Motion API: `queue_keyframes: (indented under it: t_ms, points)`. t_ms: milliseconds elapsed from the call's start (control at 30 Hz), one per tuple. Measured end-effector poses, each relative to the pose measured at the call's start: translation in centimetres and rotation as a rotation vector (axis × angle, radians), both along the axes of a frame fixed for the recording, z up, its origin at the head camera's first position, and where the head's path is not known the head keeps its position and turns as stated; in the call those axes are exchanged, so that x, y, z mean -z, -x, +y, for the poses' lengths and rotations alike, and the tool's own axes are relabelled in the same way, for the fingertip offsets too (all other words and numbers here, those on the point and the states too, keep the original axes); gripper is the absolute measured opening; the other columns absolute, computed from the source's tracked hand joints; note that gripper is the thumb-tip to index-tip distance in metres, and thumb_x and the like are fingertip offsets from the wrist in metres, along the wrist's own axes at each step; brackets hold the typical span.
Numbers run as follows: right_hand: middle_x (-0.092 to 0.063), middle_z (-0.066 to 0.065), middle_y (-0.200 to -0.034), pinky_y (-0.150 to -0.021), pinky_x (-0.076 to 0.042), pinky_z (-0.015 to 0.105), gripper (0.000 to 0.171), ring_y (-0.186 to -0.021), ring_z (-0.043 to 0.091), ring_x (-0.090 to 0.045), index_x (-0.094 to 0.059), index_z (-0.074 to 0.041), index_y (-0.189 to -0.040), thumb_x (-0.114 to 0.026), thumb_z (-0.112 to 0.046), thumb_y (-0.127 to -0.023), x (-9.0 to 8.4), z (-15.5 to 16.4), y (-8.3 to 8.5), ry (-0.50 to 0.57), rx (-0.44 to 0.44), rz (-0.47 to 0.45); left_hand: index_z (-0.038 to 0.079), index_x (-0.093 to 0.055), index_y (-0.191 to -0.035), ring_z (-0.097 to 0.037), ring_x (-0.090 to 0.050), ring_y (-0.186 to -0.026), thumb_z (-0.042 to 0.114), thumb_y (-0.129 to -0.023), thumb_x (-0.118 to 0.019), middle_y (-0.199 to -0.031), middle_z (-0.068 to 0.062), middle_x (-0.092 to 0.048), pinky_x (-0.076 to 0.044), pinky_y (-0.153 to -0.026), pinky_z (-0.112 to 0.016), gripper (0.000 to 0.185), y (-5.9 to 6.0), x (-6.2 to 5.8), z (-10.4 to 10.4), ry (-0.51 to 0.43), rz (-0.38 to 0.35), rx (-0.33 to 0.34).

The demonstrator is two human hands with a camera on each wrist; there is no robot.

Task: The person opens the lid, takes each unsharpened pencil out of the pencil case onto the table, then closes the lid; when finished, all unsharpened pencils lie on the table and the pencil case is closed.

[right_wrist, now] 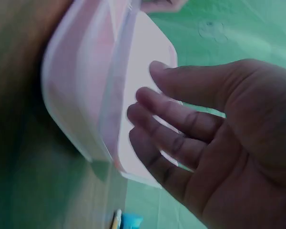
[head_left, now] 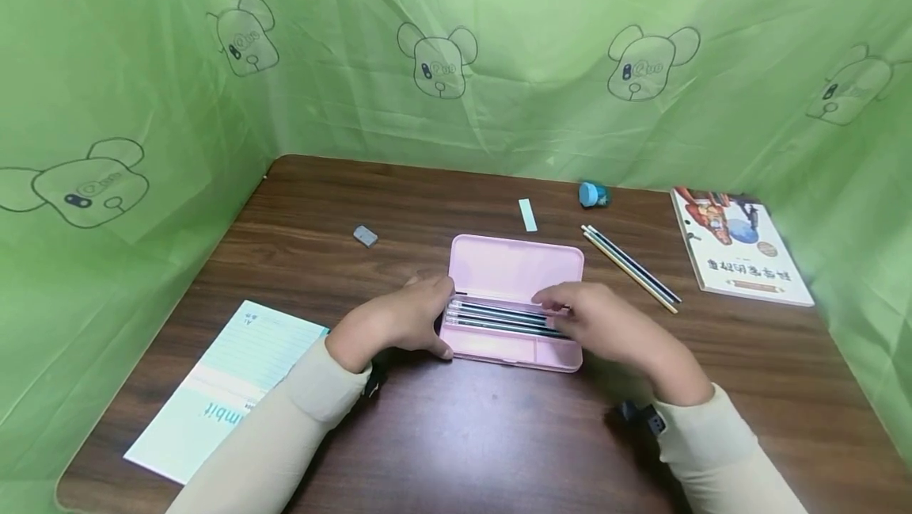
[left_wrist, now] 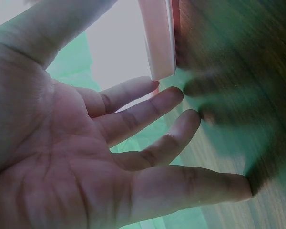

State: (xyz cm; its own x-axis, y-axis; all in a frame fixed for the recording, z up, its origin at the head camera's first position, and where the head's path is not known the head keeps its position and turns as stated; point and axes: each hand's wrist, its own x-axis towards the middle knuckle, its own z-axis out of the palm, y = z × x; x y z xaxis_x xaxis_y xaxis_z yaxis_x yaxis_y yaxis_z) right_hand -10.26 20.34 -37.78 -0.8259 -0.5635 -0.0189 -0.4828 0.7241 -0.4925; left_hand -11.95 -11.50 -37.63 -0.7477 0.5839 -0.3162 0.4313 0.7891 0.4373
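Note:
A pink pencil case [head_left: 492, 345] lies with its lid [head_left: 516, 267] raised at the middle of the table. Several dark pencils [head_left: 499, 318] lie side by side in it. My left hand [head_left: 399, 316] is at the case's left end, thumb by the front corner. In the left wrist view its fingers [left_wrist: 167, 138] look spread and fairly straight, some by the case's edge. Over the right end of the case is my right hand [head_left: 602, 320], near the pencil ends. The right wrist view shows its fingers [right_wrist: 174, 138] loosely bent, with nothing between them and the thumb.
Behind the case lie a grey eraser [head_left: 366, 236], a pale strip [head_left: 527, 215] and a small blue container [head_left: 594, 195]. More pencils [head_left: 634, 267] and a book [head_left: 748, 253] are at right. A notebook [head_left: 207, 411] lies left, partly under the left sleeve. Green cloth [head_left: 527, 126] surrounds the table.

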Motion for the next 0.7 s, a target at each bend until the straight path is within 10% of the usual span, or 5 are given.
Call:
queue_keyframes:
  t_ms: [167, 700]
  points:
    - [-0.081, 0.012, -0.132, -0.111, -0.060, 0.057, 0.034, -0.124, 0.031, -0.076, -0.077, -0.003, -0.136, -0.075, -0.001, -0.102, 0.4, -1.5, -0.7, -0.104, -0.025, -0.049, -0.001, -0.058, -0.130, -0.034, -0.060, -0.138, 0.030, -0.084, -0.101, -0.135, -0.016, -0.066, -0.028, -0.137, -0.057, 0.070, 0.0, 0.1, 0.0, -0.008, 0.006, 0.003]
    - [-0.079, 0.005, -0.106, -0.088, -0.064, 0.043, 0.035, -0.093, 0.015, -0.069, -0.080, -0.006, -0.128, -0.073, 0.006, -0.097, 1.0, -2.2, -1.2, -0.160, -0.068, 0.065, -0.002, -0.058, -0.127, -0.035, -0.060, -0.138, 0.027, -0.082, -0.102, -0.133, -0.016, -0.065, -0.026, -0.138, -0.059, 0.070, -0.1, 0.3, -0.1, -0.044, 0.013, -0.006]
